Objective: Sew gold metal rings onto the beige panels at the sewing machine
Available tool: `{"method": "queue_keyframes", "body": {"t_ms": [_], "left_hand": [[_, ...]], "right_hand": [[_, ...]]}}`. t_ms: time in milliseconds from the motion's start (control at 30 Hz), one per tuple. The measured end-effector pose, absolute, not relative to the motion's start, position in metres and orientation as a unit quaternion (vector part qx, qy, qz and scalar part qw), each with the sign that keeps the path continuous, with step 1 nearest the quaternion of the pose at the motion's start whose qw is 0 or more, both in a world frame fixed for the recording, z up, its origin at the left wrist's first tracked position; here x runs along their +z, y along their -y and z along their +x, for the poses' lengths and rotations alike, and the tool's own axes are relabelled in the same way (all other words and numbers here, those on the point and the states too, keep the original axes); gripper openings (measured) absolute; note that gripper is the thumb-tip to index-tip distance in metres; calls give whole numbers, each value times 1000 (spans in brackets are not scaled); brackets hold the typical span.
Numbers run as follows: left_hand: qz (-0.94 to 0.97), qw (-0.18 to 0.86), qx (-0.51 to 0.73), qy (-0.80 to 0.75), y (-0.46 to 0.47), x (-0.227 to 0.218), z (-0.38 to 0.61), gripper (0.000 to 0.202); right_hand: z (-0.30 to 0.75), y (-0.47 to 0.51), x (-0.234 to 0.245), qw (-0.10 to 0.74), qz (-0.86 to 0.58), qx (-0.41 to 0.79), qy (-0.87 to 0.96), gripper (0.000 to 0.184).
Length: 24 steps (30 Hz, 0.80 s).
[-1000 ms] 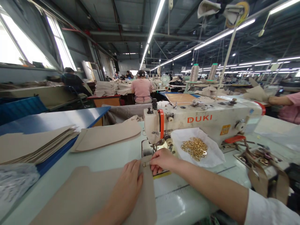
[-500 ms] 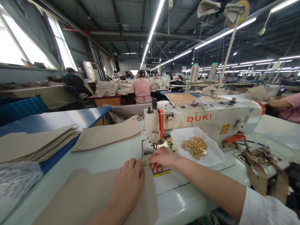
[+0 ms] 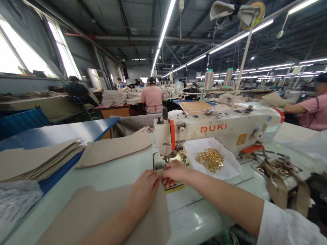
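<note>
A beige fabric panel lies on the pale sewing table in front of me. My left hand rests flat on the panel's far corner, fingers together and stretched. My right hand is curled in a pinch on the panel's corner edge, just in front of the needle area of the white DUKI sewing machine. The small part seen earlier between my fingers is now hidden.
A white cloth with a heap of gold rings lies right of the needle. Cut beige pieces and a stack sit to the left. Straps with buckles lie at right. Other people work farther off.
My left hand slid forward along the panel until its fingertips meet my right hand at the corner. The view shifted slightly right and down.
</note>
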<state>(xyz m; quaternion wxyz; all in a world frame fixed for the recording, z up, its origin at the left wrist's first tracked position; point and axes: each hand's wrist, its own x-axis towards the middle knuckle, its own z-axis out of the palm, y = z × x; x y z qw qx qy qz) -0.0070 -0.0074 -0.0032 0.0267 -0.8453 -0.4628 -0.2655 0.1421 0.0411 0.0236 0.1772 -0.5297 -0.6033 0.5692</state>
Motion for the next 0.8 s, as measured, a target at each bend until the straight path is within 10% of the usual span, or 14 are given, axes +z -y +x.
{"method": "queue_keyframes", "body": {"t_ms": [433,800], "left_hand": [[-848,19,-238,473,0,4,-3,20],[-856,15,-243,457,-3,-2,-8,19]], "right_hand": [[166,-25,15,204,-488,369,765,12],[198,7,6,143,-202,-82,965,15]]}}
